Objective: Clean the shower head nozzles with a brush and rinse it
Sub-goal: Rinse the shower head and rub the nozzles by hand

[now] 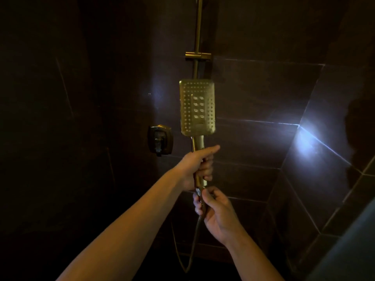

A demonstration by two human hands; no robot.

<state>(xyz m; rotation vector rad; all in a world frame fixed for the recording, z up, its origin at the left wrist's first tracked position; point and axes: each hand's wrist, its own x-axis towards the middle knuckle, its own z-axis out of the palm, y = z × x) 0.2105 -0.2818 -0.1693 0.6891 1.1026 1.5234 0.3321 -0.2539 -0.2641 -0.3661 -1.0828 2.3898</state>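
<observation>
Left hand (199,166): fingers (208,168) wrapped closed round the gold handle of the hand shower (197,107), forefinger stretched out toward 2 o'clock along the stem rather than curled. Probably gripped this way to hold the head steady and upright, nozzle face turned toward the camera so the rows of holes could be seen and reached.

Right hand (218,211): fingertips (205,196) pinched at the bottom end of the handle, on the connector where the hose (193,246) joined. Half-closed, thumb and first fingers on the fitting, remaining fingers loosely curled. Purpose hard to tell: perhaps steadying the joint, perhaps turning the nut.

Hand shower held near frame centre, rectangular spray plate at 12 o'clock from both hands, just in front of the gold riser rail (197,27) and below its slider bracket (197,55). Hose left hanging in a slack loop toward 6 o'clock.

Square mixer valve (160,139) on the dark tiled wall (263,88) at 9 o'clock from the handle, untouched. Bright reflection on the tiles at 3 o'clock.

No brush seen anywhere; no water seen running. Scrubbing judged not yet begun, rinsing likewise.
</observation>
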